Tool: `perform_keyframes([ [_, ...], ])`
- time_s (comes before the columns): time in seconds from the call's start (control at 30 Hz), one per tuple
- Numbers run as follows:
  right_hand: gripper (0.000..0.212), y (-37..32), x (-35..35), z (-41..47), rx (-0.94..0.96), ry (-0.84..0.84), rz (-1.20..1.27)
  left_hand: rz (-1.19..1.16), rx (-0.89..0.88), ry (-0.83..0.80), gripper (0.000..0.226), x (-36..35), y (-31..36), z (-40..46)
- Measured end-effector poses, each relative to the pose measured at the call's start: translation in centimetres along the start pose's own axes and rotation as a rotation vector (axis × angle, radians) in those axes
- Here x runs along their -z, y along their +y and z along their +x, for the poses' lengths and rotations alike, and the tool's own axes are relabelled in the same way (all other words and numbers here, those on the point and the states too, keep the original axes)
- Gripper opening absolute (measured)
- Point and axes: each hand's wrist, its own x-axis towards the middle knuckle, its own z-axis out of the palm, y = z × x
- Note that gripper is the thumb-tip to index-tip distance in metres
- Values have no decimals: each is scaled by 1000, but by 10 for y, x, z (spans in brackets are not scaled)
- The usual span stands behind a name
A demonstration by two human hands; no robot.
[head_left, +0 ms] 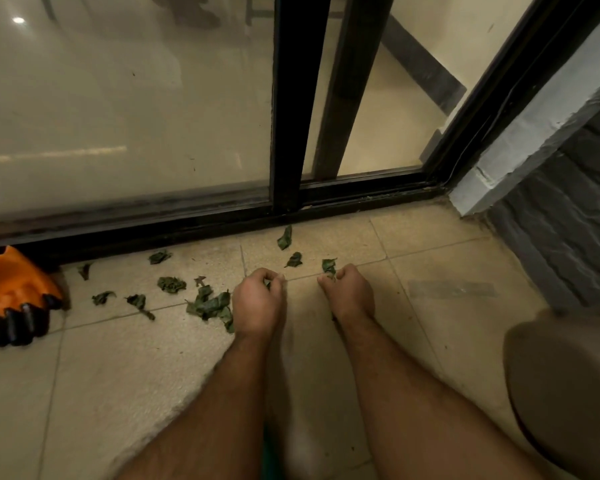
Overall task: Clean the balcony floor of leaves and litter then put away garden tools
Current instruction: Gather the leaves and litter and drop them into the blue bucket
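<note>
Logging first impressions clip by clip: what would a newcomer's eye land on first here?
Probably the two bare hands at centre, the left hand and right hand, each closed on bits of green leaf. Next, the scattered leaves on the tiled floor left of them, and the orange glove at the far left by the sliding door track.

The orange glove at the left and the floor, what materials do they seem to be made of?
The orange glove looks like rubber or plastic: smooth, slightly glossy, with black claw-like fingertips, probably hard plastic. The floor seems to be matte beige tile, likely ceramic or stone: straight grout lines and a fine speckle show.
</note>
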Motion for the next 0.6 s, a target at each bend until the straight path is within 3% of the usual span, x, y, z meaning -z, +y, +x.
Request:
perform_keyframes([
  [0.13,14,5,0,0,47,-28,6,-28,72,55,8,14,-6,4],
  [0.2,20,6,4,-3,25,-85,225,43,49,84,18,18,-11,6],
  [0.27,18,8,13,-6,-128,-137,538,133,17,75,31,19,-16,9],
  [0.33,17,14,24,-7,-285,-234,787,198,-3,10,40,17,-19,11],
  [0.43,24,25,38,-7,-328,-281,968,223,-28,-137,52,8,-15,8],
  [0.6,18,43,48,-6,-252,-184,763,295,-46,-132,28,-9,-8,3],
])
